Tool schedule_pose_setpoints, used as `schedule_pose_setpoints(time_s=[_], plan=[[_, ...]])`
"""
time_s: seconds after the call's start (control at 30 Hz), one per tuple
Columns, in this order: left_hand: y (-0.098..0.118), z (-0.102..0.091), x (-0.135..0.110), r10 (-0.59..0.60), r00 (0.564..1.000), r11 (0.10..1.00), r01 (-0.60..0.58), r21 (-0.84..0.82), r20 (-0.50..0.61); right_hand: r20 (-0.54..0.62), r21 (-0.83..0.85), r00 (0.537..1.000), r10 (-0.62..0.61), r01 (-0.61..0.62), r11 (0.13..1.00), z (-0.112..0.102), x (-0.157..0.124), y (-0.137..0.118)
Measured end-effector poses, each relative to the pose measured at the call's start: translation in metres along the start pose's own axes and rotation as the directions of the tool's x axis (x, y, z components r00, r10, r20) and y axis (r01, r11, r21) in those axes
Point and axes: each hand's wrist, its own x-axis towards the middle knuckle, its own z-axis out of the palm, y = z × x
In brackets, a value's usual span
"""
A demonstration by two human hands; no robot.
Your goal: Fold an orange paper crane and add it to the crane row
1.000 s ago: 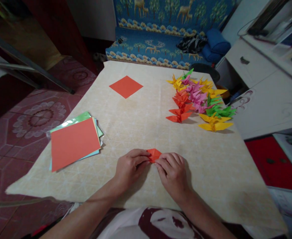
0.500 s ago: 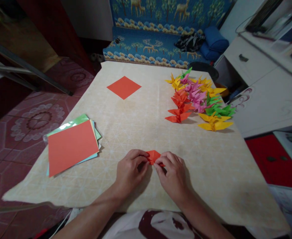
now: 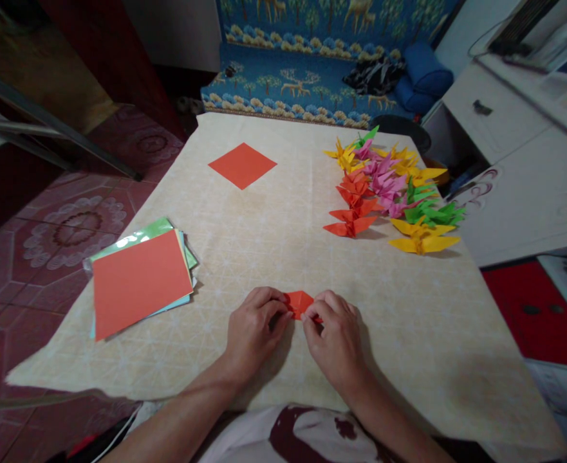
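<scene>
A small folded piece of red-orange origami paper (image 3: 300, 303) is held between both hands just above the near part of the table. My left hand (image 3: 259, 321) pinches its left end between thumb and fingertips. On the other side, my right hand (image 3: 334, 325) grips the right end the same way, so both ends of the paper are hidden by fingers. A crease and a raised peak show in the middle part. Farther off, a flat red-orange paper square (image 3: 242, 166) lies turned like a diamond.
Several folded paper cranes (image 3: 353, 222) in red, pink, yellow and green cluster at the table's right. At left lies a stack of coloured paper sheets (image 3: 141, 283), red on top. A patterned cloth covers the table (image 3: 244, 251); a blue sofa (image 3: 288, 83) stands behind it.
The hands have drawn very slightly apart, showing a bit more of the folded paper's middle. The camera view has shifted a little; the things on the table stay put.
</scene>
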Motion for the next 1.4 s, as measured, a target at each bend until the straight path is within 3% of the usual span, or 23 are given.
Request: schedule_pose_setpoints(time_s=[0.4,0.87,1.27,1.4], plan=[[0.001,0.001,0.001,0.037,0.999,0.996,-0.038,0.077,0.004,-0.052,0.011,0.998,-0.034,0.035,0.999,-0.002,0.000,-0.006],[0.003,0.001,0.003,0.011,1.000,0.996,-0.012,0.087,0.016,-0.004,-0.026,1.000,-0.005,0.004,1.000,-0.002,0.000,-0.007],[0.000,-0.004,0.006,-0.071,0.997,0.997,0.072,-0.026,0.008,-0.031,0.121,0.998,0.055,-0.051,0.991,0.001,0.002,0.010],[-0.002,-0.004,0.005,-0.058,0.998,0.997,0.059,-0.059,0.009,-0.018,0.058,0.999,0.044,-0.043,0.997,-0.003,0.004,0.015]])
